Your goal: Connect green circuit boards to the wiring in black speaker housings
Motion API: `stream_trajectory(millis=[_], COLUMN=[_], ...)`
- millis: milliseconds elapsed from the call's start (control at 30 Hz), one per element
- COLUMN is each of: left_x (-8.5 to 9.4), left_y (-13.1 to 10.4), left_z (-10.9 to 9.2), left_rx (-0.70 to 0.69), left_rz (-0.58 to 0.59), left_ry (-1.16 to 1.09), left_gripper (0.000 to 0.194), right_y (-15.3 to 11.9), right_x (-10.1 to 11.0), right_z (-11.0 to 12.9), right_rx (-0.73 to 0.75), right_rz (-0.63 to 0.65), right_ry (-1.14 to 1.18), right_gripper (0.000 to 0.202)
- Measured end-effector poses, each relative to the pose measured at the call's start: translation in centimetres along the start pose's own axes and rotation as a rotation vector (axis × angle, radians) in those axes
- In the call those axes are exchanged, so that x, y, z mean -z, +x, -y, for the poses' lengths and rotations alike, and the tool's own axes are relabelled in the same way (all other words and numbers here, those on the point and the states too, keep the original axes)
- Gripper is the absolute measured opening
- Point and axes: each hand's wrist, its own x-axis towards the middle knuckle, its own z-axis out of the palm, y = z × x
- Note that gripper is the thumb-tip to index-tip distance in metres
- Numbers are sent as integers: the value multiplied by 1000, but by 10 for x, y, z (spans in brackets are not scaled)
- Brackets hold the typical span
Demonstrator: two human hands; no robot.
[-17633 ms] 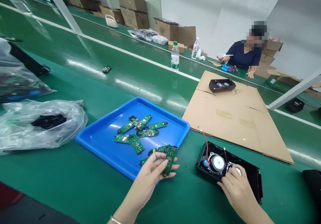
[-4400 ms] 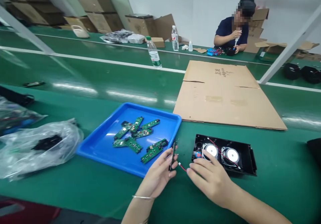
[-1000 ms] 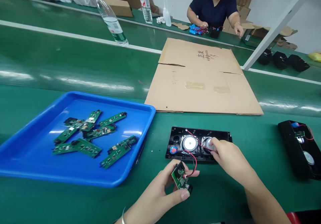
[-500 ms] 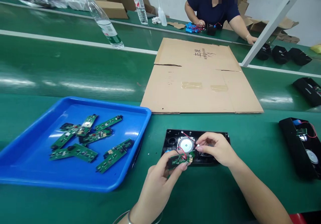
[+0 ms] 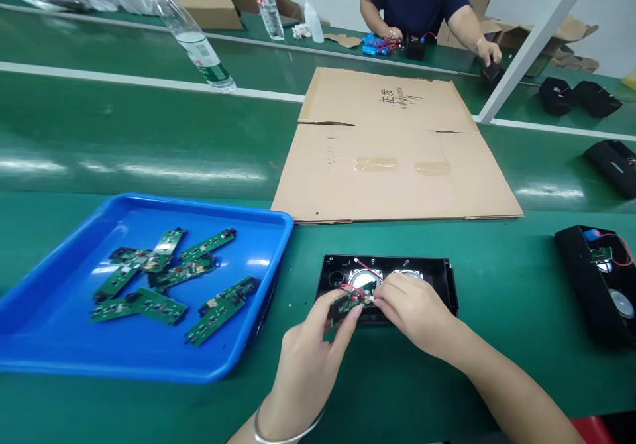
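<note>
Now, right at the near middle of the worktop (image 5: 497,358), both hands meet over one small job! The left hand (image 5: 312,351) has its thumb and fingers clamped on a green board (image 5: 342,307), tilted up above the near edge of a black case (image 5: 442,281). In come the right hand's (image 5: 415,311) fingers, pinched together on a tiny white plug (image 5: 371,299), right up against the board's right end; whether it sits fully in, I cannot tell. A red wire (image 5: 352,289) loops over the board, and behind it two round speakers (image 5: 364,277) peek out of the case, partly covered by the hands.

Over on the left, a blue tray (image 5: 213,372) carries a loose scatter of boards (image 5: 159,306), some crossing one another. Beyond the case lies a flat sheet of cardboard (image 5: 397,195), and well to the right another case (image 5: 579,262) lies with its wires and speaker showing. Far side, a co-worker (image 5: 420,10) in dark blue has one hand by blue parts (image 5: 380,45), the other on a black piece (image 5: 491,73) beside the post (image 5: 539,43).
</note>
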Motion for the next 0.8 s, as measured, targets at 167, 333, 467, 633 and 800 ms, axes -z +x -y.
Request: stream_trajectory(millis=[167,333,467,633,800], left_x=[-3,-4,2,7,3], left_y=[-3,-3,0,4,2], left_z=[2,1,-1,-1,-1], left_rx=[-108,-156,-121,-90,-24], left_rz=[16,61,138,207,204], left_ry=[65,77,45,-84,-206], left_gripper=[19,16,18,19,15], right_y=[-1,-3,-3,-1,0], right_x=[-4,-4,-4,-1,-1], right_z=[2,0,-2,-3,-4], right_rx=[5,-25,-20,-12,4], right_rz=[35,79,21,48,56], right_ry=[-83,-76,-35,24,15], right_gripper=[31,29,33,28,30])
